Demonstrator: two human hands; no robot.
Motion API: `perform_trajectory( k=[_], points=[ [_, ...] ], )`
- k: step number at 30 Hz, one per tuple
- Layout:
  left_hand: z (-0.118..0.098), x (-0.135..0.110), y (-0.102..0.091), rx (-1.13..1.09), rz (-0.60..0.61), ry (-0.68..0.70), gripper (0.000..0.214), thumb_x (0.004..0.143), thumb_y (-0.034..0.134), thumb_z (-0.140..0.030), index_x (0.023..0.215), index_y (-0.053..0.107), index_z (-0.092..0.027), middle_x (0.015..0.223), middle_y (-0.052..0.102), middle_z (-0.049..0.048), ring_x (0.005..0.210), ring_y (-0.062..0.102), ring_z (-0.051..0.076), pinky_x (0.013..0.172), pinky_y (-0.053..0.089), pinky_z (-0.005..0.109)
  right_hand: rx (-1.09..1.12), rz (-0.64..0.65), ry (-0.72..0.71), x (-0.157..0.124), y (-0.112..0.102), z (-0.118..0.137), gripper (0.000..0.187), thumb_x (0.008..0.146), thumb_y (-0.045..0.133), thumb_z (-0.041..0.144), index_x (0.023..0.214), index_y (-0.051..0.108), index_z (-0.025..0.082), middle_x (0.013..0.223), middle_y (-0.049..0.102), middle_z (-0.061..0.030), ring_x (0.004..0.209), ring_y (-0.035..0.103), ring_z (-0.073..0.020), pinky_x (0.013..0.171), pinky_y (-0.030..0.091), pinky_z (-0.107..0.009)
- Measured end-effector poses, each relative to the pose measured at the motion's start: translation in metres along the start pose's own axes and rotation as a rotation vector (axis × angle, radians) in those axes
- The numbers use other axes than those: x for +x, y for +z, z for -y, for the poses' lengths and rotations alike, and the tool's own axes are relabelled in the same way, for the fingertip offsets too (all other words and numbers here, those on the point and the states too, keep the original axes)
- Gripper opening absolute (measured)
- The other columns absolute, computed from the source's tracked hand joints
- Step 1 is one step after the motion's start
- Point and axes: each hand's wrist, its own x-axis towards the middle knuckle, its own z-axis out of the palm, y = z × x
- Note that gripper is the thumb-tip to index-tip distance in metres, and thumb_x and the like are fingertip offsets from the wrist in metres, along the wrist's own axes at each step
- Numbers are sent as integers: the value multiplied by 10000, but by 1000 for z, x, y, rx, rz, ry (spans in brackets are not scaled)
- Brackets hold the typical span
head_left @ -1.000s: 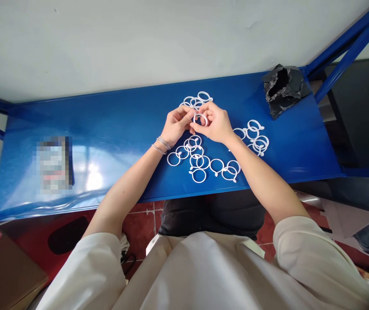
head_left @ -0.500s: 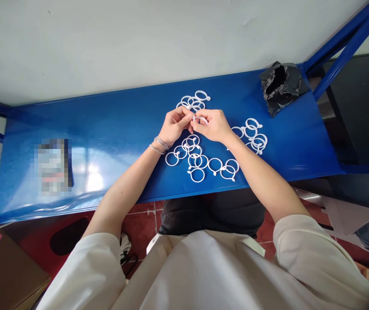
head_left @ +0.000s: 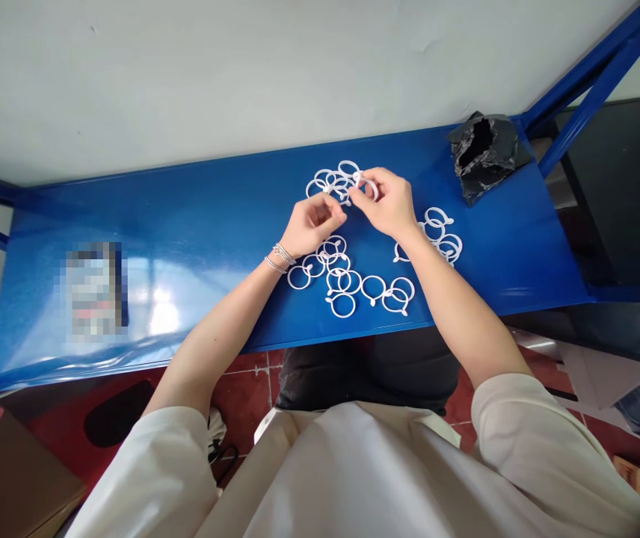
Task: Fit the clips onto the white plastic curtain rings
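Shirt and lap: my pale shirt (head_left: 354,471) and dark trousers (head_left: 370,373) were up against the table's near side, presumably so both arms could reach without strain
Near rings: a loose spread of white rings (head_left: 348,270) overlapped on the blue table (head_left: 197,224), just in front of me, with no order I could make out
Left hand: my left hand (head_left: 312,226), bracelets (head_left: 280,258) at its wrist, had its fingers curled in and the thumb close to the index tip; I saw nothing between them and cannot tell whether the tips met
Side rings: another cluster (head_left: 448,239) lay past my right forearm, partly hidden by it
Right hand: my right hand (head_left: 386,203) pinched one white ring (head_left: 374,188) between thumb and fingers, by its rim, I suppose because so thin a hoop offered little else to grip
Far rings: the held ring was just beside a third overlapping heap (head_left: 349,163)
Bag: a crumpled black bag (head_left: 482,161) sat at the far right corner, its ragged opening showing, likely put there to leave working room
Wall: a plain grey-white wall (head_left: 241,82) rose behind
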Motion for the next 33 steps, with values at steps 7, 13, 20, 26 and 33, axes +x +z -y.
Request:
perform_trajectory(
  k=[7,13,20,26,33],
  points=[
    [-24,-10,-1,521,217,162,140,775,704,-227,911,714,-192,656,599,-37,555,509,119,584,416,282,-122,-42,-8,7,-7,-39,502,992,802,613,1266,741,197,1080,665,-97,1142,717,-320,1075,642,-592],
    [-29,-7,-10,493,351,100,149,711,634,-186,844,700,-193,602,590,-44,516,494,111,570,407,276,-190,61,-10,3,-5,-40,558,1013,806,511,1458,680,198,1194,682,-148,1217,724,-380,1110,619,-666],
    [-20,-4,-13,289,288,6,161,708,652,-158,861,698,-177,610,619,-40,503,498,84,548,411,239,-171,111,4,2,-4,-27,537,1002,815,368,1506,675,243,1381,696,-156,1167,755,-355,1054,664,-631],
    [-17,-2,-14,132,229,-37,165,704,680,-119,860,713,-164,648,648,-19,514,521,72,526,404,212,-156,107,40,2,-5,-21,532,983,828,356,1485,708,225,1387,733,-150,1105,769,-333,1053,669,-627],
    [-17,1,-15,44,167,-44,106,719,709,-137,820,737,-158,660,660,-7,523,517,66,502,374,195,-131,95,83,2,-6,-16,512,970,841,377,1451,732,240,1424,716,-159,1131,769,-338,1028,679,-587]
  ],
)
